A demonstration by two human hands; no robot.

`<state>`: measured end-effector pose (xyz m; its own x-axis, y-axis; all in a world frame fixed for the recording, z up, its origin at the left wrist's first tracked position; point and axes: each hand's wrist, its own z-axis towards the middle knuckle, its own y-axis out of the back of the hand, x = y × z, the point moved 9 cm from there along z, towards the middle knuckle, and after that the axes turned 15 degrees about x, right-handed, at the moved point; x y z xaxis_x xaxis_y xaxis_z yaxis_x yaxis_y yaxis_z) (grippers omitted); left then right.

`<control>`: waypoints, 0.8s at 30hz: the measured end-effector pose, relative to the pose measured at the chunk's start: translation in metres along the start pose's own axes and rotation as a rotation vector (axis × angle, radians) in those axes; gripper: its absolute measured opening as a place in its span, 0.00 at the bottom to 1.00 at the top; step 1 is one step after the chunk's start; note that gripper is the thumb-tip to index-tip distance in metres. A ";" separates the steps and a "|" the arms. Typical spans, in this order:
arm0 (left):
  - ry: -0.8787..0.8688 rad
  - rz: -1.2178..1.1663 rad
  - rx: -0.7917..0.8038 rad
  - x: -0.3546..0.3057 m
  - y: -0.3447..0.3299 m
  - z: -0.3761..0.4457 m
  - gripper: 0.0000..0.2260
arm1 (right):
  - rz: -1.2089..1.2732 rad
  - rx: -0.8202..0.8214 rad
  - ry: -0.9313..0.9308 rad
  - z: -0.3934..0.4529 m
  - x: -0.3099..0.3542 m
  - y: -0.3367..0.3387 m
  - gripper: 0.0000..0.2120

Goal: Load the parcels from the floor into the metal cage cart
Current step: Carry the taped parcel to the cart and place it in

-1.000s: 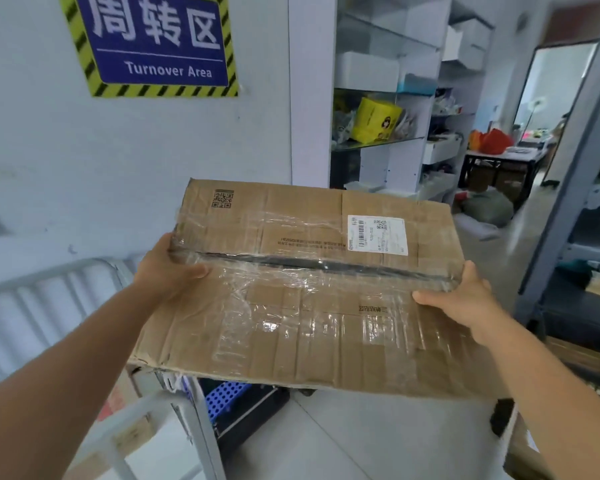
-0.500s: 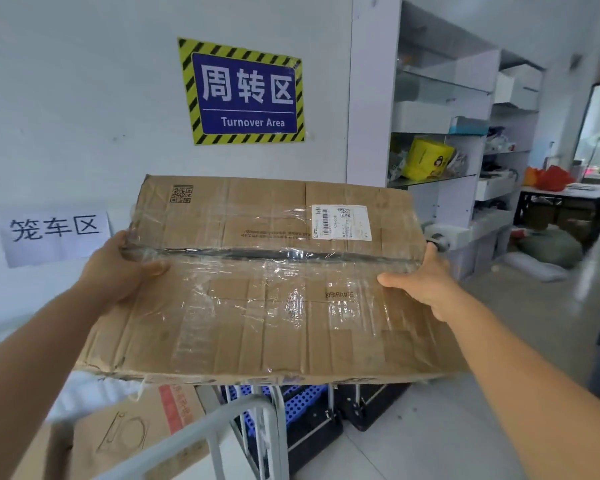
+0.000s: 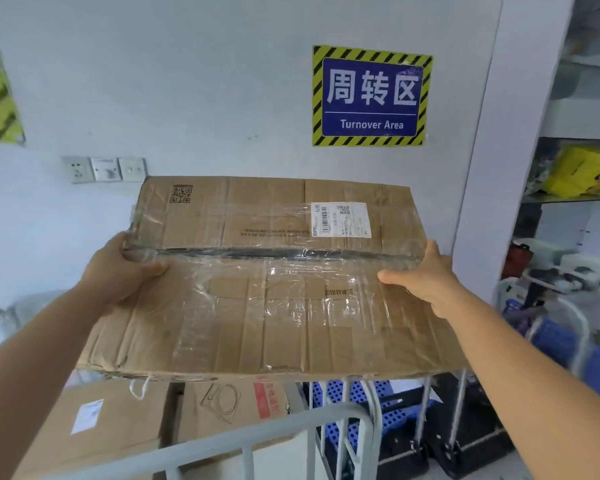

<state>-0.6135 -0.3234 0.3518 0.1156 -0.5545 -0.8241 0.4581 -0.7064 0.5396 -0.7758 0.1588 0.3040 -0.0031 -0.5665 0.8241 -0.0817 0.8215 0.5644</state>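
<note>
A large flat cardboard parcel, wrapped in clear tape and bearing a white shipping label, is held level in front of me at chest height. My left hand grips its left edge and my right hand grips its right edge, thumbs on top. Below the parcel the grey top rail of the metal cage cart crosses the bottom of the view. Inside the cage lie two cardboard boxes, one with a white label and one with a red print.
The wall with a blue "Turnover Area" sign and wall sockets is straight ahead. Folded hand trolleys with blue perforated decks stand right of the cage. White shelving fills the right side.
My view has swung left, so the sign and shelving shifted right. The parcel stays in both hands and now hangs over the cage cart, whose boxes have come into view.
</note>
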 end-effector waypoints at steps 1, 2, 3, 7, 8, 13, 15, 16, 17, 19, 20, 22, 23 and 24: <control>0.018 0.002 -0.017 0.008 0.007 0.001 0.30 | -0.011 0.016 0.005 0.009 0.006 -0.012 0.62; 0.038 0.001 -0.033 0.018 0.012 0.003 0.31 | -0.021 0.032 0.010 0.019 0.011 -0.024 0.61; 0.058 0.001 -0.047 0.025 0.016 0.004 0.31 | -0.028 0.050 0.017 0.028 0.016 -0.036 0.61; 0.124 0.009 -0.121 0.060 0.028 0.020 0.32 | -0.029 0.138 0.042 0.073 0.029 -0.087 0.61; 0.140 0.010 -0.132 0.069 0.030 0.027 0.33 | -0.027 0.157 0.046 0.086 0.032 -0.100 0.61; 0.248 0.042 -0.143 0.120 0.033 0.062 0.39 | -0.031 0.247 0.046 0.143 0.031 -0.159 0.60; 0.294 0.048 -0.143 0.142 0.028 0.070 0.40 | -0.043 0.286 0.043 0.163 0.028 -0.181 0.59; 0.319 0.045 -0.145 0.154 0.026 0.072 0.40 | -0.049 0.305 0.043 0.172 0.026 -0.192 0.59; 0.343 0.046 -0.143 0.165 0.022 0.074 0.40 | -0.057 0.325 0.040 0.180 0.024 -0.204 0.59; 0.393 0.043 -0.133 0.189 0.014 0.076 0.40 | -0.076 0.363 0.022 0.193 0.015 -0.226 0.58; 0.414 0.040 -0.126 0.200 0.010 0.077 0.41 | -0.087 0.378 0.009 0.198 0.010 -0.237 0.59; 0.458 0.032 -0.112 0.224 0.002 0.079 0.41 | -0.112 0.411 -0.019 0.208 -0.002 -0.258 0.59; 0.477 0.030 -0.107 0.237 -0.002 0.080 0.41 | -0.122 0.425 -0.034 0.212 -0.008 -0.267 0.60; 0.495 0.024 -0.103 0.249 -0.006 0.081 0.42 | -0.133 0.435 -0.050 0.216 -0.014 -0.276 0.60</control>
<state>-0.6588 -0.4925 0.1574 0.5194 -0.2774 -0.8083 0.5317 -0.6355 0.5598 -0.9682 -0.0746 0.1265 -0.0112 -0.6763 0.7366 -0.4957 0.6435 0.5833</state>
